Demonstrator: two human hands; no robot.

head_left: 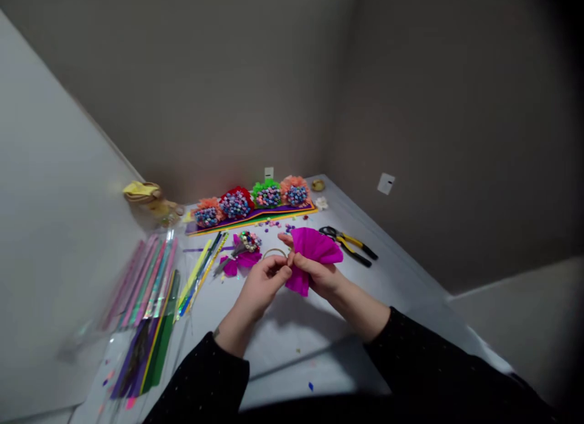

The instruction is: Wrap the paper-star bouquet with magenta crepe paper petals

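In the middle of the head view my right hand [326, 277] is closed around a gathered piece of magenta crepe paper [317, 246], which fans out above and below the fingers. My left hand [268, 281] meets it from the left, thumb and fingers pinched together near the paper's gathered edge. What the left fingertips grip is too small to make out. A thin pale curved loop [274, 251] shows just behind the left fingers. Beyond that hand, a small beaded cluster [250, 241] lies with more magenta paper [247, 260] and grey scissors [228, 263] on the table.
Pliers [349, 244] with yellow-and-black handles lie to the right. Several beaded crepe-paper flowers [236, 203] line the back on folded coloured sheets [274, 214]. Coloured strips [150, 357] and wrapped sticks [146, 278] spread at the left. Loose beads dot the white table [283, 351]; walls stand close behind.
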